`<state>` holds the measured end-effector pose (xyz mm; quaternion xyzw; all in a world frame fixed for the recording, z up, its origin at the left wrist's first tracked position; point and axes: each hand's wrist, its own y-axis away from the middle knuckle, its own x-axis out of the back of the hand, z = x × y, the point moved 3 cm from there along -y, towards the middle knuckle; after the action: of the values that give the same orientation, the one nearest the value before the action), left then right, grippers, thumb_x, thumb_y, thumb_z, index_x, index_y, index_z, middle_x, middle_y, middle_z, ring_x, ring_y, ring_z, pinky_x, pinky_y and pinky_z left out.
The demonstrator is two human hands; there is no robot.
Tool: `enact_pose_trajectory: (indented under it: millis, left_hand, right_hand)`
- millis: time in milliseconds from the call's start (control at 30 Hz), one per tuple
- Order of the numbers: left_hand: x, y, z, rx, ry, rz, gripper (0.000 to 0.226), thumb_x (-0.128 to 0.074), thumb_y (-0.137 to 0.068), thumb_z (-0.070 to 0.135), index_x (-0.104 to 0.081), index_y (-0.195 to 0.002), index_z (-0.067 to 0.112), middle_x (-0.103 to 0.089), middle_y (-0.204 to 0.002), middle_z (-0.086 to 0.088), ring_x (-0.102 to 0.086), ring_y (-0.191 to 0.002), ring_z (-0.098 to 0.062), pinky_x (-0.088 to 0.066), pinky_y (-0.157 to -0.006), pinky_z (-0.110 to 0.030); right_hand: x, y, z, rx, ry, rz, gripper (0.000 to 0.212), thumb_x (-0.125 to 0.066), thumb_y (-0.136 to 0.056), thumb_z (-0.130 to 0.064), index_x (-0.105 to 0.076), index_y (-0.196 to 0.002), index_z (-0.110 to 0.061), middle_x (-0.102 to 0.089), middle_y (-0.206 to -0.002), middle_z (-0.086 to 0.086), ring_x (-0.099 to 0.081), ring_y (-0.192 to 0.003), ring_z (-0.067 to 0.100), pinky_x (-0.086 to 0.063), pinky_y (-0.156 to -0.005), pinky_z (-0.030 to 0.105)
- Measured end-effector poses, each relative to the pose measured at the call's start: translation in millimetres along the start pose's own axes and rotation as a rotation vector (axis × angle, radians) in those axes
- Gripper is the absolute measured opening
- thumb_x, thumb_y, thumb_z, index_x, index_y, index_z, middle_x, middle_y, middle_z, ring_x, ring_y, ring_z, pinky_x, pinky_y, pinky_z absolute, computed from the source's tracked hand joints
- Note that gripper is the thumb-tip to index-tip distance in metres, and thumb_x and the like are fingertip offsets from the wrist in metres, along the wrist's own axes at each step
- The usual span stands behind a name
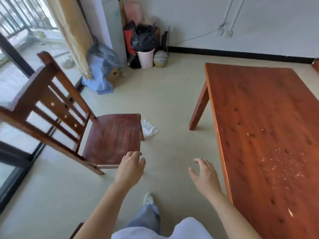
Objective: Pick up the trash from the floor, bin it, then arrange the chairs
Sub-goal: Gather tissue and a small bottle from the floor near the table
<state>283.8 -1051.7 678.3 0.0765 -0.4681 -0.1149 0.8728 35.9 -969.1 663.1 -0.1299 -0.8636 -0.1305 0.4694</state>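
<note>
A crumpled white piece of trash (149, 128) lies on the pale floor, partly tucked behind the front corner of a dark wooden chair (113, 138). The chair stands at the left, its slatted back toward the window. A white bin (145, 58) lined with a bulging black bag stands in the far corner. My left hand (129, 167) hovers empty, fingers apart, just off the chair seat's near corner. My right hand (204, 175) is also empty with fingers spread, beside the long edge of the wooden table (264, 128).
A ball (160, 59) rests right of the bin. A blue cloth heap and a cardboard box (103, 69) sit by the curtain. Glass doors run along the left. My foot (148, 198) is on the floor between chair and table.
</note>
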Motion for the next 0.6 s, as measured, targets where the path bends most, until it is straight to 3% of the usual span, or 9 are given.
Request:
enact_pose_trajectory:
  millis: [300,600]
  left_hand:
    - [38.6,-170.4,11.4,-0.018,0.006,-0.01,0.028,-0.043,-0.091,0.029,-0.058,-0.111,0.018,-0.057,-0.121,-0.004,-0.048,-0.113,-0.026,-0.041,-0.091,-0.035]
    - [18.3,-354.1,35.6,0.042,0.052,-0.008,0.032,-0.042,-0.089,0.033,-0.061,-0.112,0.021,-0.055,-0.125,-0.001,-0.048,-0.118,-0.024,-0.042,-0.093,-0.034]
  right_hand:
    - [-15.6,-169.6,-53.6,-0.024,0.037,-0.05,0.033,-0.063,-0.082,-0.025,-0.058,-0.111,-0.01,-0.063,-0.11,0.011,-0.052,-0.107,0.031,-0.042,-0.091,0.041]
    - [-32.8,-378.9,-64.1,0.065,0.07,-0.16,0.035,-0.057,-0.086,-0.029,-0.054,-0.116,-0.012,-0.058,-0.118,0.006,-0.047,-0.114,0.025,-0.038,-0.096,0.035]
